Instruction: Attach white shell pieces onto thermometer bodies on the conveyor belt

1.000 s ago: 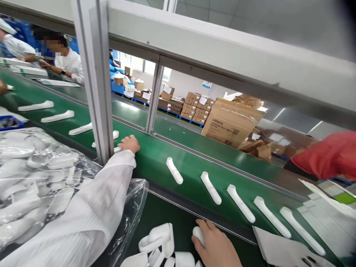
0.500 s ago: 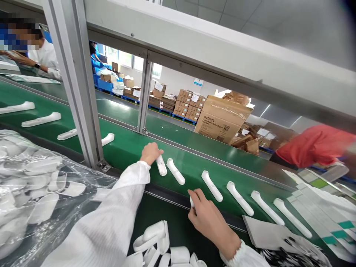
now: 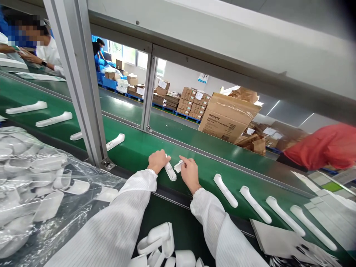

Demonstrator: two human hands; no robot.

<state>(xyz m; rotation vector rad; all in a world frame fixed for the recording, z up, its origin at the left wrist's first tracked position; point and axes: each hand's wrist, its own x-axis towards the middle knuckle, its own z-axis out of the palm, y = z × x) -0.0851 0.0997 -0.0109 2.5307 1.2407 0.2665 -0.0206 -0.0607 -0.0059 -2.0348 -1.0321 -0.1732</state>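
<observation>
My left hand point(image 3: 158, 161) is closed on the upper end of a long white plastic handle-shaped housing point(image 3: 170, 171), which lies on the green conveyor belt point(image 3: 133, 155) with small marks or holes on its face. Close by on the right, my right hand point(image 3: 190, 173) pinches a small white plastic cover point(image 3: 178, 166), its index finger stretched toward the left. Part of that cover is hidden by the fingers, as is the belt under the hand. Loose curved white covers point(image 3: 158, 237) lie in a heap below, between my forearms.
More white housings point(image 3: 226, 191) lie along the belt on both sides. A clear plastic bag point(image 3: 33, 185) of white parts is at left, beside a metal post point(image 3: 80, 81). Grey cuffs with black cables point(image 3: 280, 241) lie at lower right. Co-workers stand beyond the belt.
My right hand has moved up and left from the belt's near edge, close to my left hand. The housings have shifted rightward in view, and my left hand has shifted slightly right with its housing.
</observation>
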